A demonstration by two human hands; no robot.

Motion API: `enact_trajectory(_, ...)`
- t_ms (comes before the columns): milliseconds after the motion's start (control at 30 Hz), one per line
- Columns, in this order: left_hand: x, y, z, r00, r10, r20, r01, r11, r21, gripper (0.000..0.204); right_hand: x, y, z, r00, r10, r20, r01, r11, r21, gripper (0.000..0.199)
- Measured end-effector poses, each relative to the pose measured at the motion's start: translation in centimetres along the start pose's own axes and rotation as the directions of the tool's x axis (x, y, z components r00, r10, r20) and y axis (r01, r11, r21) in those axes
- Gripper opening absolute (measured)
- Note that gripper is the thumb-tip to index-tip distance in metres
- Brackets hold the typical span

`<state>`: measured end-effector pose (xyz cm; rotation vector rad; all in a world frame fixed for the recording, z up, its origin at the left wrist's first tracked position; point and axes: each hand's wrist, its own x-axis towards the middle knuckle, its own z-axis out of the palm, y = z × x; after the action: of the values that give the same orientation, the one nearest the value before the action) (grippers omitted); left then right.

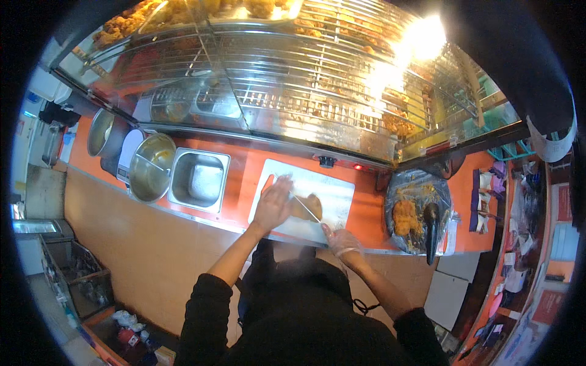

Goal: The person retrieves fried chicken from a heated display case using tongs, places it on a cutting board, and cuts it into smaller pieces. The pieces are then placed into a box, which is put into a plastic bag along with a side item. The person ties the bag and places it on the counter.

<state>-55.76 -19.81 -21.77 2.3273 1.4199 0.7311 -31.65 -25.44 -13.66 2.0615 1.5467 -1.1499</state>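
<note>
My left hand [274, 201] lies flat on a golden-brown fried piece of food [307, 207] on a white cutting board [332, 186]. My right hand [340, 240], in a thin clear glove, grips the handle of a knife [305, 207] whose blade crosses the fried piece. Both forearms come up from dark sleeves at the lower edge. The board sits on an orange counter [247, 165].
A square steel container [198, 180] and a round steel pot [149, 168] stand left of the board. A bowl with fried crumbs and black tongs [431, 229] sits to the right. Behind is a glass warming case [293, 79] with fried food on wire racks.
</note>
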Motion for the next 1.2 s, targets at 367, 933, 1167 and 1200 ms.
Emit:
enact_trajectory(367,1.1,-0.5,1.2,1.000,-0.016,-0.011,0.016,1.000,0.003,0.062,3.0,1.3,-0.6,0.993,-0.077,0.091,0.070,0.995,0.071,0.095)
enact_trajectory(933,0.1,0.3,0.7,1.000,-0.017,0.000,0.017,0.999,-0.030,0.072,0.3,0.7,-1.3,0.999,0.021,0.028,-0.023,0.997,0.075,0.091)
enact_trajectory(1167,0.7,0.0,0.4,0.997,-0.003,-0.076,-0.005,0.994,-0.110,0.059,2.7,1.5,1.0,0.999,-0.043,0.021,0.042,0.998,0.050,0.092)
enact_trajectory(1200,0.7,-0.4,0.4,0.995,-0.005,-0.100,-0.012,0.987,-0.162,0.058,2.6,1.0,1.4,0.999,-0.049,0.005,0.049,0.996,0.072,0.092)
